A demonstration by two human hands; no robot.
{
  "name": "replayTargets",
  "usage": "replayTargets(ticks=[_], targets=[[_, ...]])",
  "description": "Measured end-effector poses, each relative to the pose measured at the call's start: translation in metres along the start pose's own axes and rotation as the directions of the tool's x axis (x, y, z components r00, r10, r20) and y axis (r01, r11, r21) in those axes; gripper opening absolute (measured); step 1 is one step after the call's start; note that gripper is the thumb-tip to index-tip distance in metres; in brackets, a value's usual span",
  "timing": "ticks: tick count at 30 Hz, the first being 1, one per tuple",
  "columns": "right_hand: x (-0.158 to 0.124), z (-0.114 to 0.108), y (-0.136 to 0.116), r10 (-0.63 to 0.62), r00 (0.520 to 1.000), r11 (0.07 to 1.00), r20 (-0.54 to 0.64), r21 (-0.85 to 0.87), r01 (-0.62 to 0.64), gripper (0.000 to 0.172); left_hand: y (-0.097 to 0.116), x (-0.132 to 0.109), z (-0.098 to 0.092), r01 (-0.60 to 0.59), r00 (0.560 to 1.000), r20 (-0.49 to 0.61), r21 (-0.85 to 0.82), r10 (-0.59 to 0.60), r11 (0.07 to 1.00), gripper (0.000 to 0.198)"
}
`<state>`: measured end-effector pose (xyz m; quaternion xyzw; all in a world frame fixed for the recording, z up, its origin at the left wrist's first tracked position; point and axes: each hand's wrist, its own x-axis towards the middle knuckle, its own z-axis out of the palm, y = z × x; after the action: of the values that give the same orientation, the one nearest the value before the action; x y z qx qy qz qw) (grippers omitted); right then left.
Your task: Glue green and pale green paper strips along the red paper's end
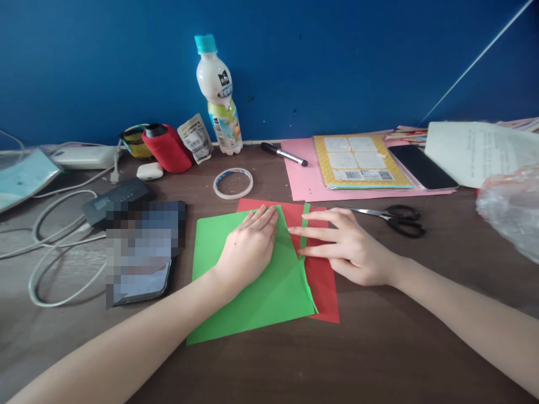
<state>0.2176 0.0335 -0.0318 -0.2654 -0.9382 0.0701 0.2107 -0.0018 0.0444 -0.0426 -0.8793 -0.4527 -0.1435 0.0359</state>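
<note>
A green sheet of paper (240,303) lies on top of a red sheet of paper (322,280), which shows along the right side and the far edge. My left hand (252,241) rests flat on the green sheet, fingers stretched out together. A narrow green strip (305,224) runs along the sheet's right side, apart at the far end and meeting it towards the near corner. Over this strip and the red paper is my right hand (345,244), its fingers spread. The fingertips reach the strip and the sheet's edge; whether they press down I cannot tell.
Scissors (389,214) lie right of the papers, a tape roll (233,184) beyond them. A phone (147,252) and cables are at left. Behind stand a bottle (219,95) and a red-sleeved container (168,148); a marker (284,154) lies near pink paper (298,179).
</note>
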Motion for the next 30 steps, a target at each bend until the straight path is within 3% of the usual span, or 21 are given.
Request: replayTargets(ticks=[18, 30], targets=[[0.0006, 0.0014, -0.0040, 0.020, 0.999, 0.997, 0.034, 0.077, -0.023, 0.039, -0.0086, 0.0021, -0.0007, 0.027, 1.000, 0.006, -0.029, -0.027, 0.999, 0.039], [-0.0008, 0.0015, -0.0101, 0.009, 0.999, 0.998, -0.040, 0.064, -0.006, 0.043, -0.0087, 0.0026, -0.0018, 0.047, 0.999, 0.005, -0.013, -0.047, 0.999, 0.038]])
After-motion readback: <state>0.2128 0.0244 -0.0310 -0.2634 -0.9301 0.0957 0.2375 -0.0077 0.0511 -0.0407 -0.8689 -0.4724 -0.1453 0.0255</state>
